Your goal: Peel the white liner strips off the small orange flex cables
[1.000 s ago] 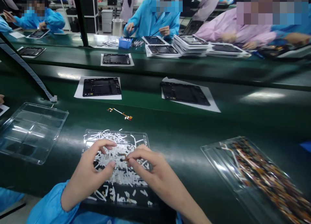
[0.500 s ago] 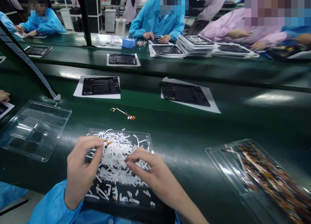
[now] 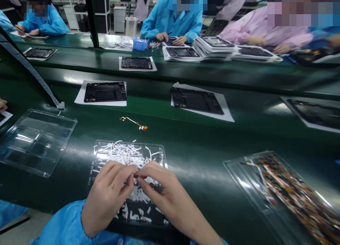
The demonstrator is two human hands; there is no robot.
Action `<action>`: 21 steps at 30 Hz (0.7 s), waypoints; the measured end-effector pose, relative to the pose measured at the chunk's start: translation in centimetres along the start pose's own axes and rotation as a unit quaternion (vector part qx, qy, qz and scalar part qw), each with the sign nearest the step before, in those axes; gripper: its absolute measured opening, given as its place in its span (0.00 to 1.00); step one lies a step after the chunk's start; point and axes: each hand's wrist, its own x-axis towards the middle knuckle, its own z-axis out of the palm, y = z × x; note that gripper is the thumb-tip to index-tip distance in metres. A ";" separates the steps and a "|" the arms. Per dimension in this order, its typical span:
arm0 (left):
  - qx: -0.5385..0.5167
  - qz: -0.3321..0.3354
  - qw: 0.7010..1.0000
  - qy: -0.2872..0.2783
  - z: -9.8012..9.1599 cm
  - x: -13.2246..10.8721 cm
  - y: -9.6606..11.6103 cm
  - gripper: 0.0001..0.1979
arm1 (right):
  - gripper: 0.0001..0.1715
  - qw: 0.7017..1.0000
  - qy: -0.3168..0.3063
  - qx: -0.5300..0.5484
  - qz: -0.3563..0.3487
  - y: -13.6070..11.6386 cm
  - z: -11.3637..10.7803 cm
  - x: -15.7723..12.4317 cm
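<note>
My left hand [image 3: 110, 193] and my right hand [image 3: 164, 190] meet fingertip to fingertip above a clear plastic tray [image 3: 164, 154]. Both are closed in a pinch. A tiny brownish bit shows at the fingertips, but most of what they hold is hidden; an orange flex cable showed at the left fingertips half a second ago. Loose white strips [image 3: 122, 150] cover much of the tray below. Beyond the tray, a single flex cable [image 3: 134, 122] in orange and white lies on the green bench.
An empty-looking clear compartment tray [image 3: 39, 138] lies at left. Another tray [image 3: 233, 170] at right holds many flex cables [image 3: 289, 188]. Black device housings [image 3: 106, 92] on white sheets sit on the far part. A slanted post [image 3: 34, 67] stands at left; co-workers sit opposite.
My left hand has moved right and down to meet my right hand. The orange cable at its fingertips has gone from sight. Another housing on a sheet has appeared at the right edge.
</note>
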 end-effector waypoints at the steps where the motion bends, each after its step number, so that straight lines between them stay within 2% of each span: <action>1: 0.007 -0.006 1.000 0.004 0.0 0.0 -0.3 0.14 | 0.10 1.000 0.009 -0.013 0.003 -0.1 -0.4 -0.3; 5: 0.016 -0.057 0.998 0.010 -0.3 -0.2 -2.1 0.15 | 0.10 0.997 0.049 -0.061 -0.011 -0.7 -3.6 -1.8; 9: -0.016 -0.105 0.994 -0.018 -0.7 -0.4 -3.0 0.18 | 0.13 0.993 0.045 -0.105 -0.029 -1.4 -6.1 -2.6; 12: -0.104 -0.146 0.983 -0.049 -1.0 -0.1 -2.0 0.21 | 0.18 0.993 0.010 -0.114 -0.041 -1.8 -5.8 -2.0; 16: -0.247 -0.156 0.951 -0.105 -1.1 1.1 0.1 0.15 | 0.30 0.992 -0.059 -0.100 -0.055 -1.9 -3.9 -0.8; 19: -0.299 -0.166 0.934 -0.103 -1.0 1.7 0.7 0.07 | 0.39 0.990 -0.087 -0.096 -0.054 -1.5 -2.9 -0.2; 21: -0.302 -0.183 0.930 -0.099 -1.0 1.8 0.6 0.05 | 0.41 0.989 -0.082 -0.105 -0.064 -1.2 -2.6 0.0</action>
